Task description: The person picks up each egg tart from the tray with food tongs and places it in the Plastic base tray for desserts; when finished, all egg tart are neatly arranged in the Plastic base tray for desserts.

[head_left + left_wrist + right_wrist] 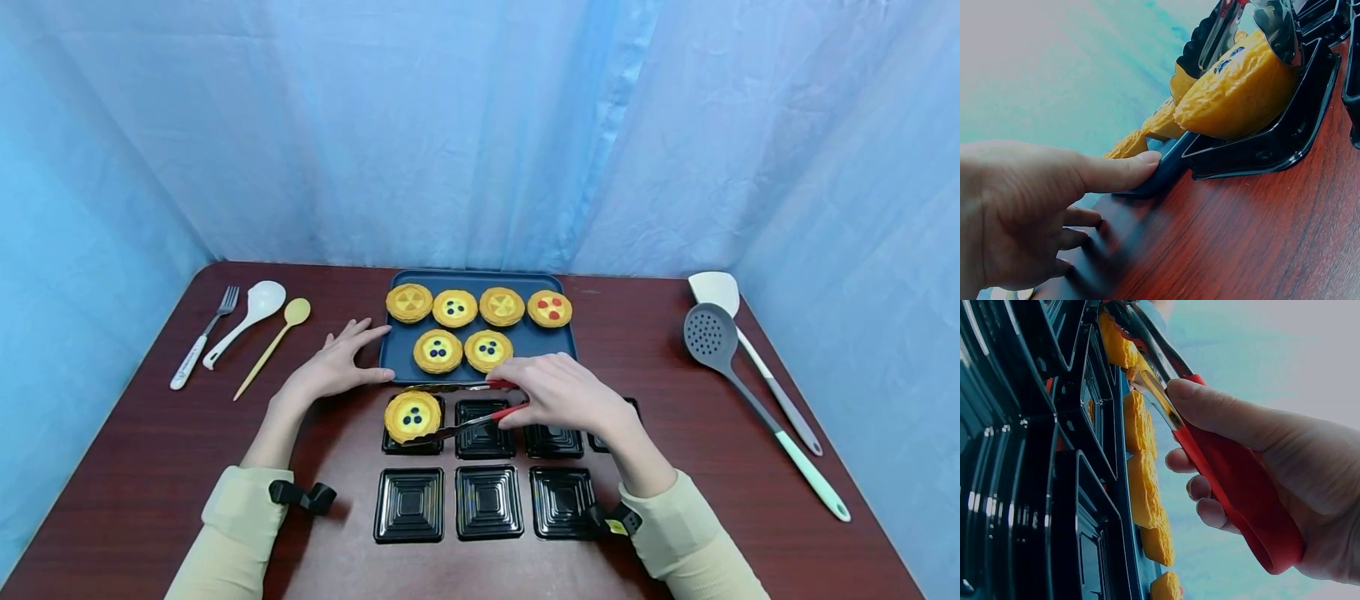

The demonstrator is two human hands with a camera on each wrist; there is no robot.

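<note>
My right hand grips a pair of metal tongs by the red handles. The tongs' arms lie on either side of an egg tart topped with blueberries. That tart sits in the back-left black square plastic tray, slightly tilted in the left wrist view. My left hand is spread at the left side of the blue baking tray, its thumb at the tray's near-left corner. Several tarts stand on the baking tray in two rows.
More black square trays line up in two rows near me, one partly behind my right arm. On the left lie a fork, a white ladle and a yellow spoon; on the right, a skimmer and a white spatula.
</note>
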